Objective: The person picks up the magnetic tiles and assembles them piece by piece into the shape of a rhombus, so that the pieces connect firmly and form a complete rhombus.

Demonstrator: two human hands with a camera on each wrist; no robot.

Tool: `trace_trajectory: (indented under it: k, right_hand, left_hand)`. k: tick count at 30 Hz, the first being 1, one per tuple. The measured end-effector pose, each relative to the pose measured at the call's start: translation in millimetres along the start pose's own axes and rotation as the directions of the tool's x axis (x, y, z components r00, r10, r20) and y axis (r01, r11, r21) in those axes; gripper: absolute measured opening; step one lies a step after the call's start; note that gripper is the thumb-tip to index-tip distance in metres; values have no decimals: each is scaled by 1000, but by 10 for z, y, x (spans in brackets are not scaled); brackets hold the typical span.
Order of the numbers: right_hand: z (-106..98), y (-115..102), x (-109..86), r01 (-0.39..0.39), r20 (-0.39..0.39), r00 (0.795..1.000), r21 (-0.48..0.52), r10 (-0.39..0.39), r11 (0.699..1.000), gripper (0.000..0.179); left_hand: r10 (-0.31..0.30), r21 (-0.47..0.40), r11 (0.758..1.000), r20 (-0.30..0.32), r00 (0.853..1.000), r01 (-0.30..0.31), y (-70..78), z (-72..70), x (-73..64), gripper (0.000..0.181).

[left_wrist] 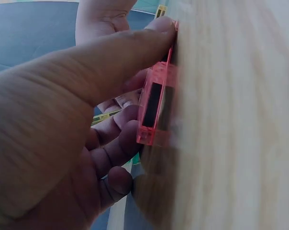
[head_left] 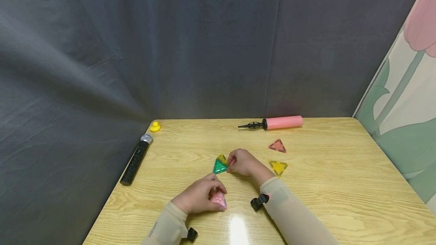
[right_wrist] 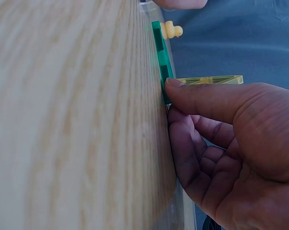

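Observation:
My left hand (head_left: 201,196) pinches a pink triangular magnetic tile (head_left: 219,199) close over the near part of the table. In the left wrist view, the thumb lies along one edge of this pink tile (left_wrist: 156,103) and the fingertips meet its other side. A green triangular magnetic tile (head_left: 220,166) lies flat on the table beyond. Against its far edge stands a yellow magnetic tile (head_left: 223,158), tilted up. My right hand (head_left: 242,162) pinches the yellow tile at its right end, the thumb tip right at the green tile's corner (right_wrist: 162,57).
Another yellow triangular tile (head_left: 278,168) and a red triangular tile (head_left: 277,146) lie to the right. A pink hand pump (head_left: 283,122) is at the back edge. On the left are a black microphone (head_left: 135,162) and a yellow rubber duck (head_left: 155,126). Dark curtain (head_left: 211,48) hangs behind.

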State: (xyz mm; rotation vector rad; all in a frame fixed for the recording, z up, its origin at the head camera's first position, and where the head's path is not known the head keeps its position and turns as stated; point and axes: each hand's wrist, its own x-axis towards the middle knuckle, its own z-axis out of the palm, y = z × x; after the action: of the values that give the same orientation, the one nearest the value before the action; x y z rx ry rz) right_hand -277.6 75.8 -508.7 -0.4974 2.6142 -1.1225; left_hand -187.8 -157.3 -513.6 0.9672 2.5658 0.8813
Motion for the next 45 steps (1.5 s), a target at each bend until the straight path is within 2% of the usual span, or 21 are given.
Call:
trace_trajectory:
  k: [8,18,29,37,45]
  right_hand:
    - [2,-4,-4,-4,2,1000,-6,4,1000,21]
    - [-5,-15,-8,-1,1,1000,-14,1,1000,22]
    - [-10,-29,-9,0,8,1000,-11,0,1000,22]
    - [-11,-21,-8,-1,8,1000,3,1,1000,21]
    - [-8,-18,-13,3,9,1000,16,-3,1000,21]
  left_hand:
    - [9,12,1000,-29,1000,-8,-22,-54,-17,43]
    - [8,74,997,-80,997,-2,-141,-130,-59,44]
    - [-32,138,989,-99,995,45,-126,-130,-59,30]
    - [-61,127,989,-125,990,77,-124,-152,-70,28]
    - [-105,80,990,-146,984,118,-192,-142,-56,27]
